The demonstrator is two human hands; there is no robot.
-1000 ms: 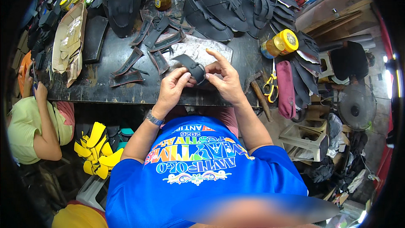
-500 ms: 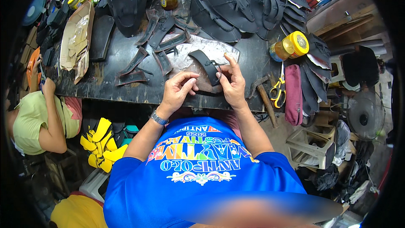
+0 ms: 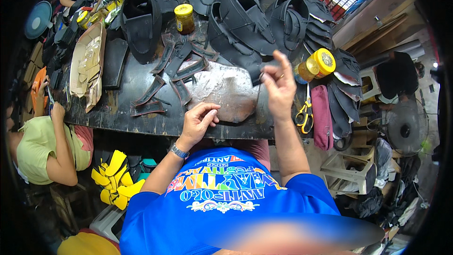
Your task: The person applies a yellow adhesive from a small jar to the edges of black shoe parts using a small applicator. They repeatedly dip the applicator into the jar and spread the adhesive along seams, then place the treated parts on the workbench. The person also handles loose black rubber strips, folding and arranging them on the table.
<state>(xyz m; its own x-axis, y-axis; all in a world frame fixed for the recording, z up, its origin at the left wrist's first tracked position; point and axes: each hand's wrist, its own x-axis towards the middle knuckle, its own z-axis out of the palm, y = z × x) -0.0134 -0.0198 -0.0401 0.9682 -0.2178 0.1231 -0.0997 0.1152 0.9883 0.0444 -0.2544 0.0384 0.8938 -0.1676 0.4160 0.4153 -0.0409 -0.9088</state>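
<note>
My left hand (image 3: 200, 122) hovers over the near edge of the metal plate (image 3: 222, 87), its fingers curled toward the thumb. Whatever they may pinch is too small to make out. Raised at the plate's right side, my right hand (image 3: 280, 87) has its index finger pointing up. By its thumb shows the dark end of a black leather strap (image 3: 256, 76), mostly hidden behind the hand. Several black straps with raw brown edges (image 3: 181, 92) lie left of the plate. Beyond my right hand stand black shoe uppers (image 3: 245, 23).
Yellow-lidded jars (image 3: 184, 19) stand on the dark table. At right lie yellow-handled scissors (image 3: 304, 115), a maroon pouch (image 3: 322, 118) and stacked black pieces (image 3: 347, 94). A cardboard tray (image 3: 89, 61) sits left. A person in a light green shirt (image 3: 42, 148) works at far left.
My right hand has moved up and away from my left, taking the strap off the middle of the plate. My left hand keeps its curled pose. The whole view has shifted slightly.
</note>
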